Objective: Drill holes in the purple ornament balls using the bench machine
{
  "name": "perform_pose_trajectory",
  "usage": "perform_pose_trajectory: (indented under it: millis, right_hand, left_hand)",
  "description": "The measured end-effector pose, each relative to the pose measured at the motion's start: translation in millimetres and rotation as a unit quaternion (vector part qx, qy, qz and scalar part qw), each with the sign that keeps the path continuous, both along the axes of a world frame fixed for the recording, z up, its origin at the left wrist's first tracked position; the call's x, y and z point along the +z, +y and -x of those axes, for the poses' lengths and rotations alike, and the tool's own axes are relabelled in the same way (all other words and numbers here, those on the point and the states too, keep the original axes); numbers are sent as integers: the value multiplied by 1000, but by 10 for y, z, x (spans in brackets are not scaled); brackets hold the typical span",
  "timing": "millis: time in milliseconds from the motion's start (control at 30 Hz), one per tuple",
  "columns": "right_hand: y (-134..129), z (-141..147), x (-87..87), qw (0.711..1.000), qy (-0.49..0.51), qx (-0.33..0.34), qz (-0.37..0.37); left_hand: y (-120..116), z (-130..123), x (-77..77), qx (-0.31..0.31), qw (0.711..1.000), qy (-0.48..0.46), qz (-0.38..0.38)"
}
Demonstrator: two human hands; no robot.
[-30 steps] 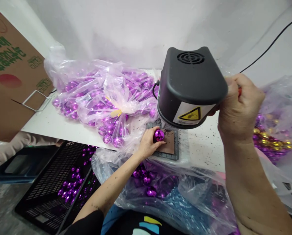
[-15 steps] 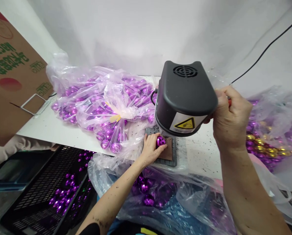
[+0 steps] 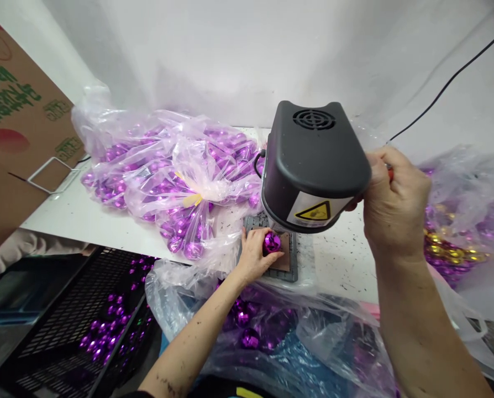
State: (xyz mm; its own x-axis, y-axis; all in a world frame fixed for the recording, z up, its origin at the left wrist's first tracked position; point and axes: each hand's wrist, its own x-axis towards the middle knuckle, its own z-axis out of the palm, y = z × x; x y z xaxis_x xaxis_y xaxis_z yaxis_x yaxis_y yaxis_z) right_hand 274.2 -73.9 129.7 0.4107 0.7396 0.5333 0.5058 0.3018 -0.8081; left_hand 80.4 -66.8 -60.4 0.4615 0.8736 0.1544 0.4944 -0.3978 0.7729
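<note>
Our left hand (image 3: 253, 254) pinches one ball (image 3: 272, 242); our right hand (image 3: 397, 207) grips one lever (image 3: 390, 174) beside one machine (image 3: 316, 157).

You're in a workshop: a black machine (image 3: 313, 157) bearing a warning label (image 3: 319, 211) looms right of your left fingers (image 3: 275, 256), bagged purple balls (image 3: 164, 182) beyond them, a crate (image 3: 43, 331) lower left.

bagged balls (image 3: 194, 250) left of machine (image 3: 313, 160)

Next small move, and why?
Perhaps steady the purple ball with the left hand before the right hand moves: the right grips a red handle at the black machine's side, and the left holds the ball close to the machine's lower end.
</note>
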Motion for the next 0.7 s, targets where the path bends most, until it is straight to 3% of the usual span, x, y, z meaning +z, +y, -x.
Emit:
perform_pose_trajectory:
  millis: [167, 467, 700]
  right_hand:
    - [-184, 47, -39, 998, -53, -40, -3]
    - [-727, 192, -478, 975, -175, -125, -57]
    - [-822, 263, -695, 980, -138, -132, -52]
  left_hand:
    - [14, -4, -38, 2, 1000, -11, -5]
    - [-10, 9, -43, 3, 999, -31, -6]
    - [-11, 2, -56, -1, 1000, -28, -8]
